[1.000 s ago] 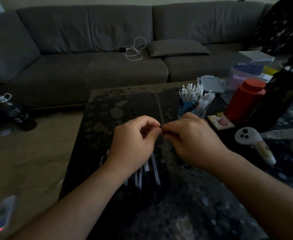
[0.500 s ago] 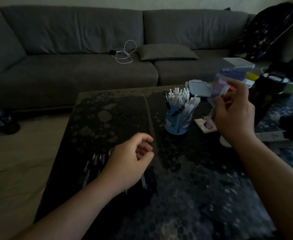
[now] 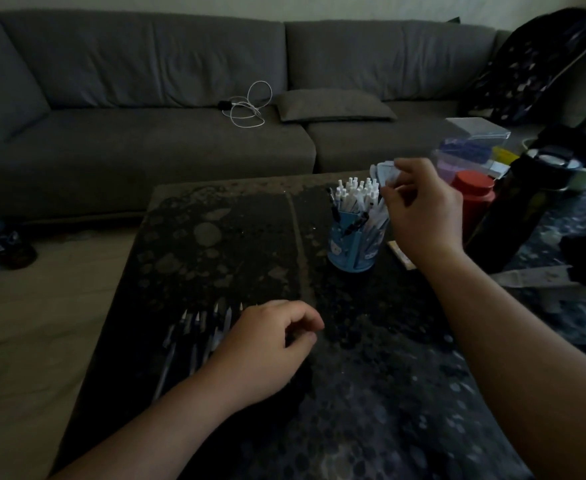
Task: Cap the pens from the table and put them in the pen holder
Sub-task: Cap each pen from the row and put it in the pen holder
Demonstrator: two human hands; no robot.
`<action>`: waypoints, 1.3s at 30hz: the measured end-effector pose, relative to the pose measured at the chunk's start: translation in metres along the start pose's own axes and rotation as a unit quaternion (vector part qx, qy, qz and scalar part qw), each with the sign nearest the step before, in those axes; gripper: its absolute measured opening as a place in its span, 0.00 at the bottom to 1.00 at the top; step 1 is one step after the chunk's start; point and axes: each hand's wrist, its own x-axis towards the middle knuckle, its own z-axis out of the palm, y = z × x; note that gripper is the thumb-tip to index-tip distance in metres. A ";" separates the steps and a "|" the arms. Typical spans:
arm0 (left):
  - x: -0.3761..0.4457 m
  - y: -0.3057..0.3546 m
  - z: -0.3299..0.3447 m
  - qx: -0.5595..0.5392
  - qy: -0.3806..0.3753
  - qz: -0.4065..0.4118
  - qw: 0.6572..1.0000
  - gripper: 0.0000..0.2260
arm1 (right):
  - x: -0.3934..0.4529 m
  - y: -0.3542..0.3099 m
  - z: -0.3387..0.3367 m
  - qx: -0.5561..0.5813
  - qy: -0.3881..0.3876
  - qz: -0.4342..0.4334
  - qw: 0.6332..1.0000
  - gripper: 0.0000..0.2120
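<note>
Over the blue pen holder (image 3: 352, 249) the right hand (image 3: 423, 209) hovers — fingers loosely curled, holding nothing, left hand (image 3: 267, 344) loosely curled beside uncapped pens (image 3: 194, 334) on the table (image 3: 215, 237).

Loose pens (image 3: 194, 337) left of pen holder (image 3: 352, 244)

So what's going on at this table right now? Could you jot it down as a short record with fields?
Place: dark table in front of a grey sofa
Pen holder: blue, upright, packed with white pens
Loose pens: lying in a row on the table by the left hand
Left hand: loosely curled over the table, holding nothing visible
Right hand: raised beside the holder's top; whether it holds a pen is unclear
</note>
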 end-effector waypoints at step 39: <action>0.019 -0.033 -0.029 0.344 -0.148 0.043 0.926 0.16 | -0.091 -0.069 0.043 -0.140 -0.570 0.089 0.804 0.18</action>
